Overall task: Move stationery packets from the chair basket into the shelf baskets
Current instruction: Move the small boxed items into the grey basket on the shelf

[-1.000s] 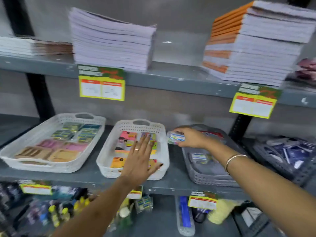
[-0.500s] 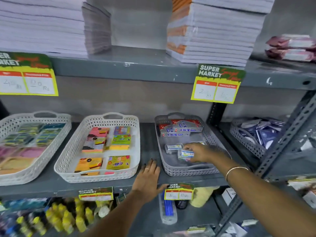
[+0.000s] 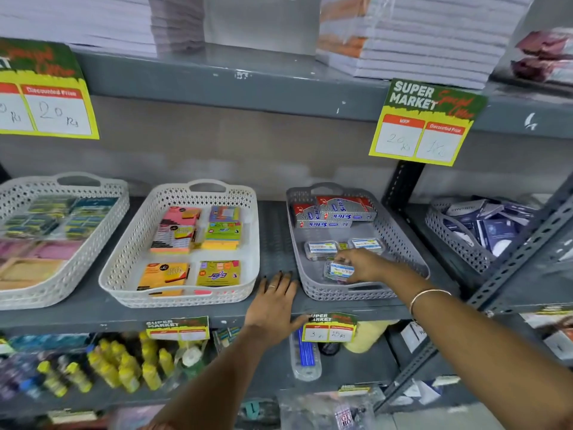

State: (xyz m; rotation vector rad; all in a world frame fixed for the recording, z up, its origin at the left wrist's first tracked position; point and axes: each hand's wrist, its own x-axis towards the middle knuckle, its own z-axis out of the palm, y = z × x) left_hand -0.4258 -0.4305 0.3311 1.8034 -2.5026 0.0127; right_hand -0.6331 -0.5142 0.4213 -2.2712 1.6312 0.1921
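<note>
Right hand point(image 3: 362, 263) pinched a clear packet point(image 3: 338, 270) inside the grey basket point(image 3: 406, 243); left hand point(image 3: 273, 305) lay flat, fingers spread, on the shelf point(image 3: 93, 318).

cut off: left price tag point(image 3: 43, 91) and leftmost white basket point(image 3: 62, 240) by left edge | hidden: part of clear packet point(image 3: 338, 270) under right hand point(image 3: 366, 263) fingers point(image 3: 342, 261) | blurred: lower-shelf yellow bottles point(image 3: 124, 364); handwritten discounted price on right price tag point(image 3: 426, 122) unreadable
</note>
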